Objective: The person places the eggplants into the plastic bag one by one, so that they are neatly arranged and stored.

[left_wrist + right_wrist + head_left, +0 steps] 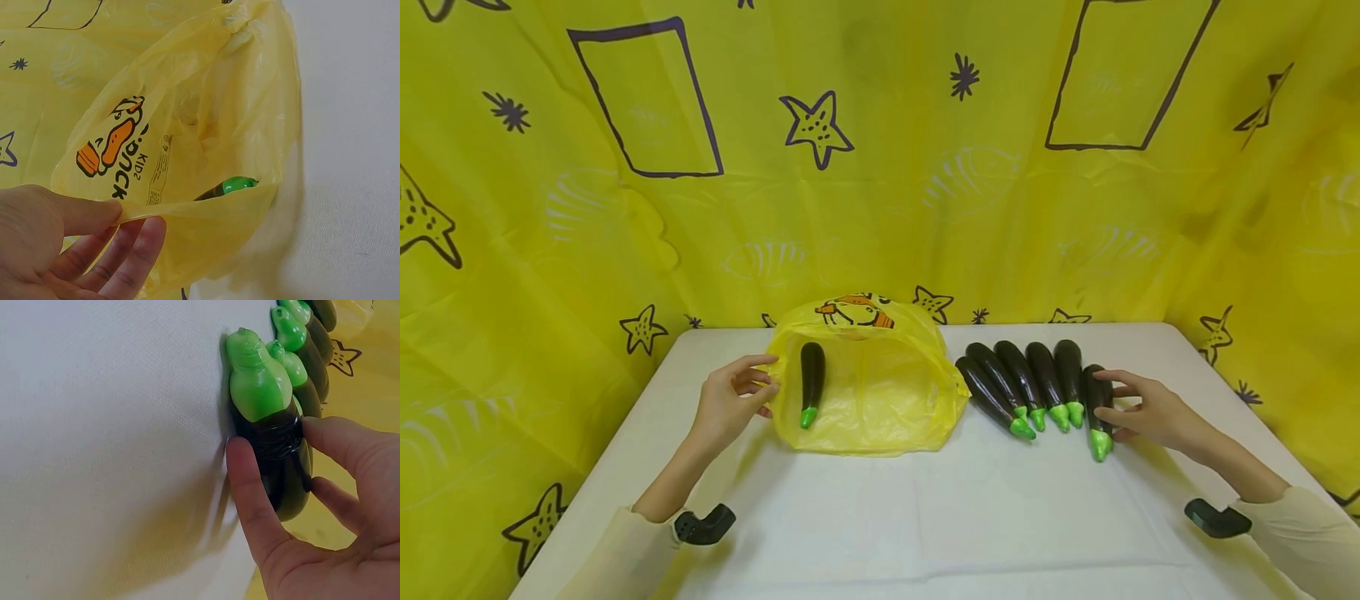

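My left hand [730, 397] pinches the left rim of a yellow plastic bag [880, 429], thumb above the film and fingers beneath it in the left wrist view. The bag's mouth gapes toward me, and a duck print [119, 140] shows on its inner side there. Inside lies one dark eggplant [812, 375], its green stem end [240, 184] toward the opening. My right hand [1153, 410] holds the rightmost eggplant [1096, 408] of a row, its fingers on both sides of the dark body. The bright green cap [259, 375] of that eggplant is uncovered in the right wrist view.
Several more eggplants [1041, 379] lie side by side between the bag and my right hand, green ends toward me. All of it rests on a white-covered table [850, 525]. A yellow curtain [880, 208] with starfish drawings stands behind and at both sides.
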Demonstrator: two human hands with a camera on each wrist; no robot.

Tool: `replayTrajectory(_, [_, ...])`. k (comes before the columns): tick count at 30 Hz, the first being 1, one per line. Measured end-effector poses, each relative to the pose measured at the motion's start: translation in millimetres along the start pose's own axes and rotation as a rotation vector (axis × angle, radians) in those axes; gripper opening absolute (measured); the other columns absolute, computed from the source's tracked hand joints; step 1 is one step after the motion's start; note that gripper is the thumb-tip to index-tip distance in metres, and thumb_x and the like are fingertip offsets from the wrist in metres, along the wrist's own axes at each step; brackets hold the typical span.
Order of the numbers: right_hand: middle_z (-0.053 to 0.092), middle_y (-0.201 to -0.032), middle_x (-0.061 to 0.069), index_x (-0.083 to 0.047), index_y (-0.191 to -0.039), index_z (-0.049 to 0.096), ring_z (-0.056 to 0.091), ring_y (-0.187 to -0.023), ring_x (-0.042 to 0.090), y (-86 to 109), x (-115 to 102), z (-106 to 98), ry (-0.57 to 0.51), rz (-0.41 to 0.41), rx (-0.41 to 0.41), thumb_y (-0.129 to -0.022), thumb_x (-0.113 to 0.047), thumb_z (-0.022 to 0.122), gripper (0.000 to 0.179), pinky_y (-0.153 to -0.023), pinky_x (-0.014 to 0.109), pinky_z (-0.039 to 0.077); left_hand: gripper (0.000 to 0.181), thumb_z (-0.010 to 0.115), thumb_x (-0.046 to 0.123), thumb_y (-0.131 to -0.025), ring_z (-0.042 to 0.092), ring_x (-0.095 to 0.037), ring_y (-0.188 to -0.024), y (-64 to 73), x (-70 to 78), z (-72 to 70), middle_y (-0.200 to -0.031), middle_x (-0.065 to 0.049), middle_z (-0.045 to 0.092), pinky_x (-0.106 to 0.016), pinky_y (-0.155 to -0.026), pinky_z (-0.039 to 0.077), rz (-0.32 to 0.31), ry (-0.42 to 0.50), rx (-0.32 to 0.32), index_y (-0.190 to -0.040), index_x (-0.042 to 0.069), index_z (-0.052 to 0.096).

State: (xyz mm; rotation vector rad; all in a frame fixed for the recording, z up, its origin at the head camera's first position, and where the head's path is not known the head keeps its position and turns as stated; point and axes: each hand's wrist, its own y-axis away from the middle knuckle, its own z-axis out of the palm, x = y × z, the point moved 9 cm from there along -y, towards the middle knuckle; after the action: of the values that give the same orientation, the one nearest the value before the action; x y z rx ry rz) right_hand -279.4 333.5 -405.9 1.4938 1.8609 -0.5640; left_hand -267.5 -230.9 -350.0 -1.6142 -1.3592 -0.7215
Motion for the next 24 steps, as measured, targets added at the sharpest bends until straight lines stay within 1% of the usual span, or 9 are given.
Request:
replayTrajectory(7, [0.04,-0.136,0.051,0.009,-0.151,0.036,0.072,-0.075,0.02,1.5,-1.7,-1.2,0.033,-0.02,-0.002,-0.097,-0.013,0.073,0.069,-0.066,0.03,0.065,0.041,0.074,-0.007,-0.09,0.071,-0.025,-0.076,-0.3,-2.7,0.0,-0.095,-0.02,0.07,-0.047,-0.063,0.065,0.001,-0.003,0.0,-0.13,0.001,0.066])
replayTrajectory(13, [0.039,-0.137,0.051,0.009,-0.151,0.035,0.073,-0.075,0.019,4.5,-5.0,-2.9,0.037,-0.03,-0.019,-0.097,-0.012,0.072,0.069,-0.068,0.031,0.065,0.042,0.074,-0.008,-0.09,0.071,-0.025,-0.075,-1.0,-2.8,0.7,-0.095,-0.02,0.07,-0.048,-0.062,0.065,0.006,-0.005,0.0,-0.13,0.0,0.066])
replayTrajectory(19, [0.038,-0.137,0.052,0.009,-0.152,0.034,0.073,-0.073,0.017,6.3,-12.0,-8.4,0.043,-0.056,-0.022,-0.097,-0.009,0.072,0.069,-0.068,0.032,0.065,0.042,0.074,-0.008,-0.09,0.071,-0.023,-0.075,-1.7,-2.5,1.8,-0.094,-0.02,0.07,-0.049,-0.062,0.065,0.008,-0.007,-0.004,-0.13,0.0,0.066])
replayTrajectory(24, [0.038,-0.138,0.051,0.008,-0.152,0.035,0.073,-0.075,0.017,7.8,-18.7,-10.8,0.051,-0.069,-0.022,-0.096,-0.01,0.073,0.07,-0.07,0.032,0.065,0.042,0.074,-0.008,-0.09,0.071,-0.022,-0.074,-2.2,-2.4,1.7,-0.094,-0.02,0.069,-0.048,-0.062,0.065,0.009,-0.009,-0.009,-0.13,0.0,0.066])
